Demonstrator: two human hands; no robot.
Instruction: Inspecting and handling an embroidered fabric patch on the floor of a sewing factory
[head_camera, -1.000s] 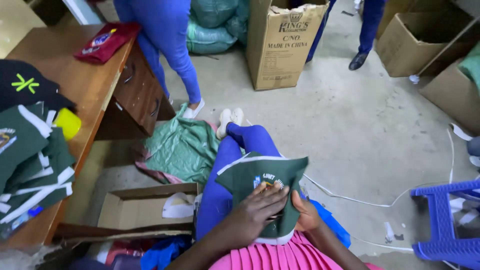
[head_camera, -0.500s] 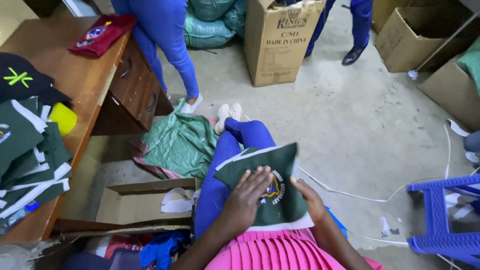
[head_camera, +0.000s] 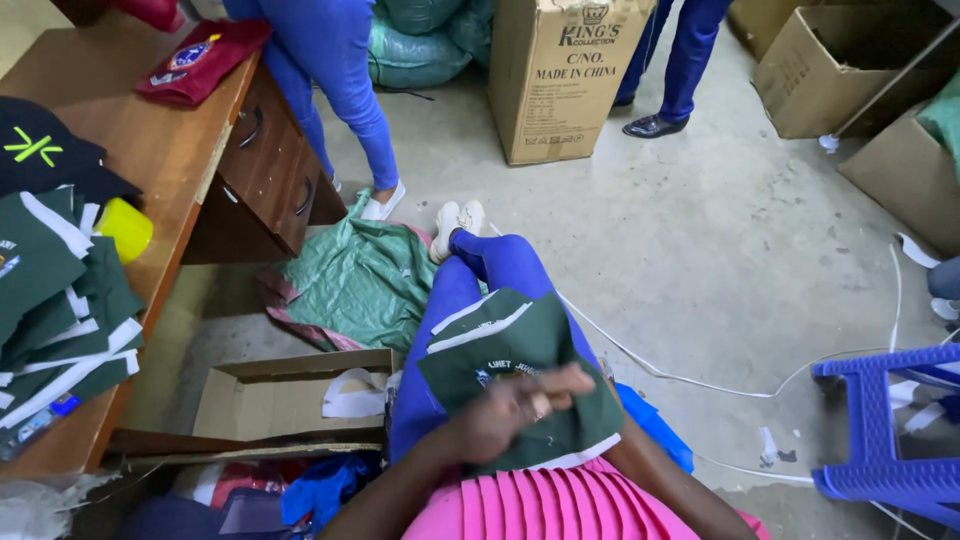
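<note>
Green garment (head_camera: 520, 370) on lap, both hands' grip apparently on it, concrete floor (head_camera: 720, 250), wooden desk (head_camera: 150, 150)

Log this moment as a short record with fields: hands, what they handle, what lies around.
left hand: pressed on the green garment spread over the lap, fingers blurred
right hand: on the same garment, beside the left; grip unclear
garment: dark green, white stripes, a badge partly covered by the hands
lap: pink pleated skirt, blue-clad legs stretched out
left side: wooden desk with a stack of green garments; open cardboard box on the floor
right side: blue plastic stool
others: two people standing, legs only
</note>
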